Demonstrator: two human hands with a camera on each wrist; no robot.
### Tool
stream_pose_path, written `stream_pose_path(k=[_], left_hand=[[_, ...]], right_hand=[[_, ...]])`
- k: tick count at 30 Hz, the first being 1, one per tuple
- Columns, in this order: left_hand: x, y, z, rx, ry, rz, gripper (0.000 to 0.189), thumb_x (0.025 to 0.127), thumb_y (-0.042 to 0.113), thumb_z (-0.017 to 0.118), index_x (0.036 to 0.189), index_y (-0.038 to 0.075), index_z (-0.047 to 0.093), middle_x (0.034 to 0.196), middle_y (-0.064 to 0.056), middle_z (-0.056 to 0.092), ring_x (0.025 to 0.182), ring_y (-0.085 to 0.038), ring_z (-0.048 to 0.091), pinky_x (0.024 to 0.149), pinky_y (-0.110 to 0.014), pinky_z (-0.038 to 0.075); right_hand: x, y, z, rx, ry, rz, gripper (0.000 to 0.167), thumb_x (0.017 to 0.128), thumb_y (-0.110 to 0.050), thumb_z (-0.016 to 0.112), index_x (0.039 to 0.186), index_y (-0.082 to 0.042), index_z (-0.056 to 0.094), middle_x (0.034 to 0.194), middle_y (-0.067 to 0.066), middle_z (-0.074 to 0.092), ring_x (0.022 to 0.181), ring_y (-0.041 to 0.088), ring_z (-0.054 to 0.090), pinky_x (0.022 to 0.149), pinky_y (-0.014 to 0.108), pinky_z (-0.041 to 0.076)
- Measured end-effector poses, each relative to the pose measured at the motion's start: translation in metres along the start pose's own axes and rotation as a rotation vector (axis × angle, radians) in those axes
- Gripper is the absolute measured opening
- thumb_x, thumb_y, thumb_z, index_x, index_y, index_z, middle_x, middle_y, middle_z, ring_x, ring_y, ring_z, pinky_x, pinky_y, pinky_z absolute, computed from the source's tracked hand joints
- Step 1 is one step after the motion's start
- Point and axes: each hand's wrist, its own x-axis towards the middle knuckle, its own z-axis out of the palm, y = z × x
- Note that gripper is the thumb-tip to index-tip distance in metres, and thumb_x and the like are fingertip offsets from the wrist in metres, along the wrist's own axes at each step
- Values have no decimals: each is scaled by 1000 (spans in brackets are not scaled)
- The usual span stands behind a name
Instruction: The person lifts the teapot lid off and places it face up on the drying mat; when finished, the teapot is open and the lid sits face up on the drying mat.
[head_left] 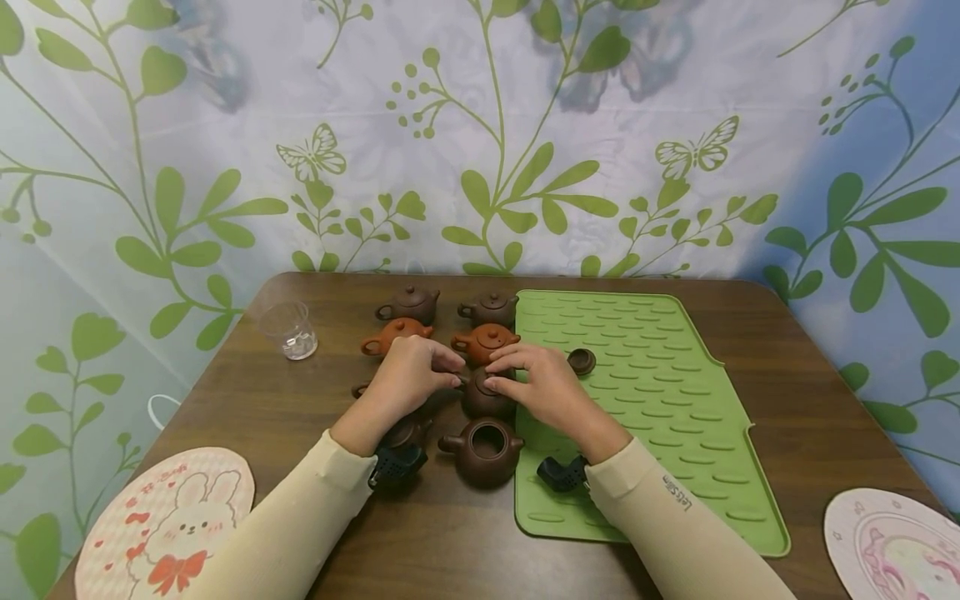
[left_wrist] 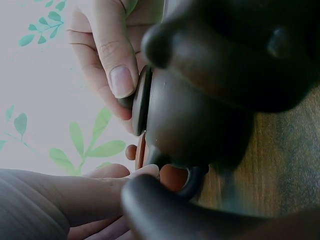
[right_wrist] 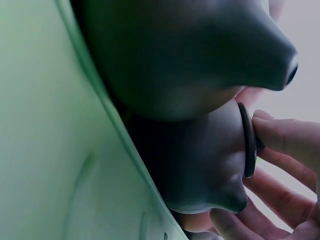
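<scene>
Right hand [head_left: 536, 377] with fingers pinching the knobbed lid [right_wrist: 248, 142] on a dark teapot [head_left: 486, 407], teapot on the bench [head_left: 465, 546] beside a green mat [head_left: 660, 433], left hand [head_left: 411, 379] beside it, fingers bent, hold unclear, right sleeve [head_left: 660, 512] lettered "Let's Slim"

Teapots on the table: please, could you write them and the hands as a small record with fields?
Right hand: pinches the lid of a dark brown teapot
Left hand: at that teapot's handle
Front-right teapot: dark brown, lidless
Loose lid: on the green mat
Orange teapots: two, side by side
Clear cup: upright on the table
</scene>
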Motion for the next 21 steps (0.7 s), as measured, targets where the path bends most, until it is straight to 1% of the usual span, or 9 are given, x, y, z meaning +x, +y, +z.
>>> stream_pose_path(k=[6,15,21], left_hand=[[0,0,0,-1,-5,-9,20,89,8,86,109,9,84,97,2,78,91,-15,74,82,-38,61],[1,-2,1,14,2,5,19,89,9,87,108,10,85,97,4,78,92,-16,73,82,-38,60],[1,-3,1,20,5,9,19,89,9,87,107,11,85,96,4,78,90,-15,73,81,-37,60]], right_hand=[[0,0,0,-3,-4,6,21,96,-22,82,113,-11,83,126,6,72,122,28,64,103,52,51],[0,-1,-1,6,16,-5,20,96,-21,82,112,-11,83,122,5,73,118,25,66,99,49,53],[0,-4,-3,16,13,12,20,96,-22,82,113,-12,83,123,3,73,118,24,66,99,48,53]])
